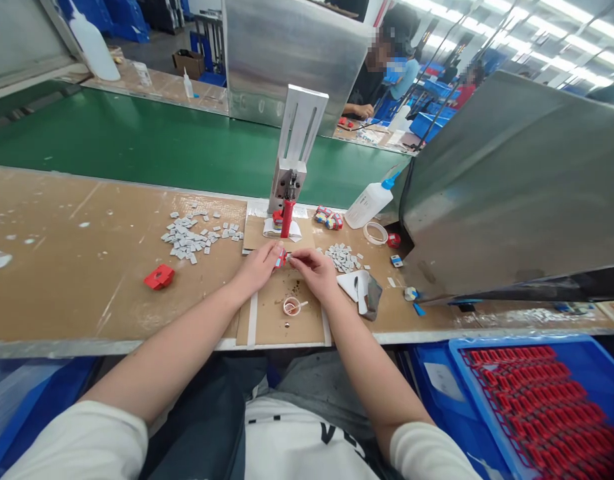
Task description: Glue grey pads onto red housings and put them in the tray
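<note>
Between my hands, in front of the metal clamp press [293,153], is a small red part [281,259]. My left hand [259,265] grips it from the left. The fingertips of my right hand [314,268] are pinched at its right side; anything between them is too small to make out. The red handle [287,219] of the press stands just beyond. Small grey tiles [187,237] lie in a pile to the left, and another tile pile [341,257] is right of my right hand. A small cup [291,307] with a stick in it sits below my hands.
A red block [159,277] lies at left. On the right are a white bottle [369,205], a tape ring [375,233], a folded cloth [369,297] and a metal panel [511,193]. A blue crate [461,343] holds rows of red parts. Another person works beyond the green belt [137,140].
</note>
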The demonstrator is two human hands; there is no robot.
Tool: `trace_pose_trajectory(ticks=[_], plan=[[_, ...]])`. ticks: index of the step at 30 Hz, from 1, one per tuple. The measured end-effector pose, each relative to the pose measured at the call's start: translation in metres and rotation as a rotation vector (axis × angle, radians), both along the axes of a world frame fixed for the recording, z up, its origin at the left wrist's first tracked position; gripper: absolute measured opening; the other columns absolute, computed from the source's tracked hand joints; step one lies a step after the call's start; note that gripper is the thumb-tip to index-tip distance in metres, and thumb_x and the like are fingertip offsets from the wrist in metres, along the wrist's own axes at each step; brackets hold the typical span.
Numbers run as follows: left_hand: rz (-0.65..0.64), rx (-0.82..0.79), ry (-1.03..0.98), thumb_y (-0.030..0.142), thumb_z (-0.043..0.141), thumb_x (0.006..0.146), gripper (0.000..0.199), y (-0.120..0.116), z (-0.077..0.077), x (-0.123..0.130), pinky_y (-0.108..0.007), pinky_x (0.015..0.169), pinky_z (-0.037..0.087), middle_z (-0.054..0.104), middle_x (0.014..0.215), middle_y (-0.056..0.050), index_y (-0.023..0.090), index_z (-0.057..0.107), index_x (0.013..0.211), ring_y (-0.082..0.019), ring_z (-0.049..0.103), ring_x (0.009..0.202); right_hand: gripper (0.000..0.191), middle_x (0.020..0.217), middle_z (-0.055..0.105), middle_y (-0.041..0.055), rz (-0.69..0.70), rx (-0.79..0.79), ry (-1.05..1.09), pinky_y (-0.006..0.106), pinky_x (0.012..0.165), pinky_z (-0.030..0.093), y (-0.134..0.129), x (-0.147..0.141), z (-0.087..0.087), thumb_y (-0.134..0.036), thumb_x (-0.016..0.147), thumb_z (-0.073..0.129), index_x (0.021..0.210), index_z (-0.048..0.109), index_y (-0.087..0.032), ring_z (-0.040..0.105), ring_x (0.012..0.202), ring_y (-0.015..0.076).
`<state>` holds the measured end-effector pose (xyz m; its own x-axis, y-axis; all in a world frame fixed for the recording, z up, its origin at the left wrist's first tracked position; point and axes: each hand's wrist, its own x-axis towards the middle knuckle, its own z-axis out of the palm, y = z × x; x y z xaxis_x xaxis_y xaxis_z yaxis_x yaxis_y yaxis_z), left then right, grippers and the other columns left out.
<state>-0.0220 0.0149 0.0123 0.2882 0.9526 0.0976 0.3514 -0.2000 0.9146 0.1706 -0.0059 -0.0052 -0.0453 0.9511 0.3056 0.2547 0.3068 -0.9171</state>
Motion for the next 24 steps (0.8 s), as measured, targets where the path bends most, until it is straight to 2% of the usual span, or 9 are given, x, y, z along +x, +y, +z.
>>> trace_pose_trajectory(ticks=[7, 13, 24], plan=[[0.012, 0.011, 0.076, 0.054, 0.035, 0.109, 0.042, 0.0, 0.0, 0.001, -0.032, 0.071, 0.039, 0.066, 0.081, -0.002, 0.022, 0.057, 0.095, -0.021, 0.06, 0.076, 0.017, 0.098, 0.081, 0.0061, 0.005, 0.091, -0.077, 0.038, 0.084, 0.062, -0.002, -0.005, 0.009, -0.039, 0.093, 0.075, 0.092, 0.083, -0.025, 0.075, 0.088, 0.0215], [0.044, 0.016, 0.1, 0.056, 0.034, 0.111, 0.044, -0.001, -0.003, 0.003, -0.032, 0.068, 0.037, 0.064, 0.077, -0.002, 0.023, 0.056, 0.092, -0.021, 0.06, 0.074, 0.024, 0.088, 0.081, 0.0045, -0.064, -0.056, 0.084, 0.035, 0.078, 0.063, -0.003, -0.012, 0.006, -0.045, 0.084, 0.082, 0.089, 0.079, -0.022, 0.075, 0.078, 0.0202], [0.053, 0.025, 0.087, 0.061, 0.031, 0.111, 0.048, -0.003, 0.0, 0.006, -0.031, 0.066, 0.035, 0.058, 0.075, -0.001, 0.023, 0.056, 0.095, -0.02, 0.054, 0.069, 0.035, 0.085, 0.081, 0.0059, -0.08, -0.158, 0.196, 0.039, 0.077, 0.066, -0.001, -0.017, 0.003, -0.056, 0.083, 0.082, 0.09, 0.079, -0.022, 0.077, 0.076, 0.0234]])
